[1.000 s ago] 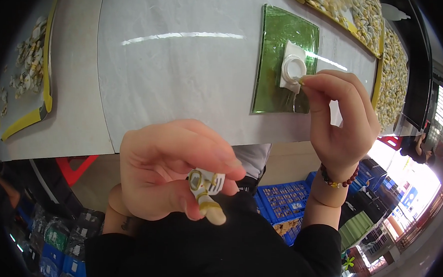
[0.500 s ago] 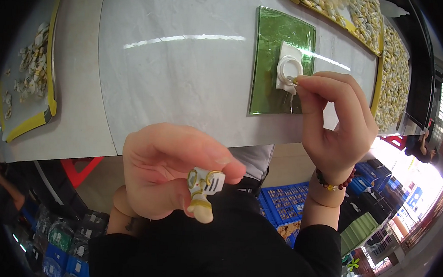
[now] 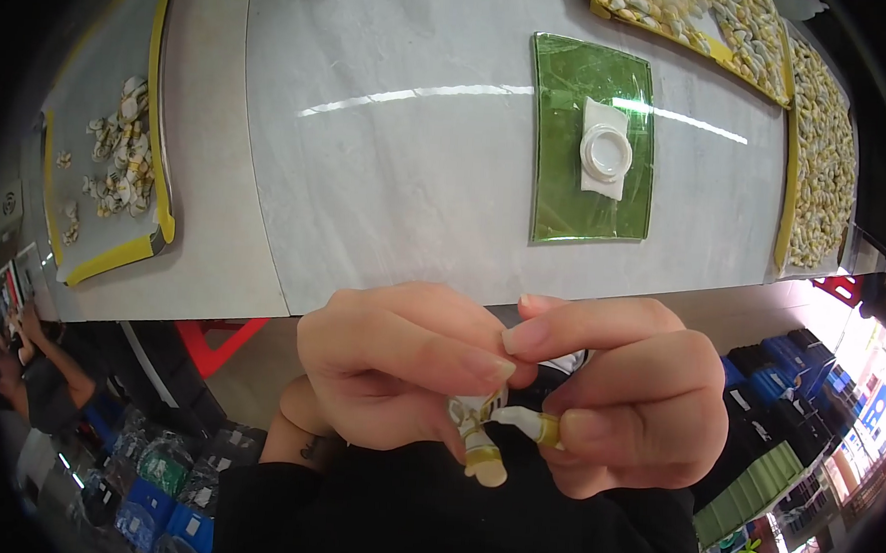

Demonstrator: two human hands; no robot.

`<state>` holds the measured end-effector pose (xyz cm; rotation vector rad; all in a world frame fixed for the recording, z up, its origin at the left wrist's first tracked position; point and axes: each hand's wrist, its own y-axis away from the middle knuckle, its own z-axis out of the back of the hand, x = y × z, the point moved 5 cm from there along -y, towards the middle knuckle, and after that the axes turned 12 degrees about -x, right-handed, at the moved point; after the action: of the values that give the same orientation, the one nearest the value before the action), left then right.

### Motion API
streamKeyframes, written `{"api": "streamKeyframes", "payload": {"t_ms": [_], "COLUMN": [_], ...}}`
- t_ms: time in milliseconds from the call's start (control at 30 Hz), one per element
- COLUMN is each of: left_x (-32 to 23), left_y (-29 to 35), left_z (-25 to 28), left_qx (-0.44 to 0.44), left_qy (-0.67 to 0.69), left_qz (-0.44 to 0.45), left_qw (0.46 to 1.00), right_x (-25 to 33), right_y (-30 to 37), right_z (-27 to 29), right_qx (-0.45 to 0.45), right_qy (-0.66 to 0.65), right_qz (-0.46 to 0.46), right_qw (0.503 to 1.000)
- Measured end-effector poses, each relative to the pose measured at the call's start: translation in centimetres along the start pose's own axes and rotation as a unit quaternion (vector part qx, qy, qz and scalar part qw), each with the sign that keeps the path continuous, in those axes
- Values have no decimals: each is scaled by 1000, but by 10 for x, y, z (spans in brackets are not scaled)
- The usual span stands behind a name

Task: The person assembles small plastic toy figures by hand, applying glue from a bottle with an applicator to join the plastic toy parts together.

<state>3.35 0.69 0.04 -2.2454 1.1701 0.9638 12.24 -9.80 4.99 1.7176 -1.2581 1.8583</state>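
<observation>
Your left hand (image 3: 403, 365): thumb and fingers closed on one white-and-gold figure (image 3: 484, 453), its rounded end hanging below the fingertips. Your right hand (image 3: 642, 397): thumb and fingers pinching one small part (image 3: 522, 421), white with a yellow band, its white end at the figure's side; contact cannot be told. Beyond your right fingers: one green board (image 3: 588, 219), bearing a white pad (image 3: 595, 110) and round dish (image 3: 607, 155). Well left of your left fingers: one yellow-edged tray (image 3: 113, 262) of pieces (image 3: 133, 160).
</observation>
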Motion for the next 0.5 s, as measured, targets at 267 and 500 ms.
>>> {"api": "streamKeyframes", "payload": {"t_ms": [267, 500], "left_x": [0, -1], "left_y": [1, -1], "left_z": [-4, -2], "left_qx": [5, 1], "left_qy": [-7, -58], "left_qz": [33, 1], "left_qw": [999, 998], "right_x": [7, 11], "right_y": [-1, -1], "right_z": [4, 8], "right_qx": [56, 83], "right_qy": [71, 73], "right_qz": [-6, 7], "right_qw": [996, 994]}}
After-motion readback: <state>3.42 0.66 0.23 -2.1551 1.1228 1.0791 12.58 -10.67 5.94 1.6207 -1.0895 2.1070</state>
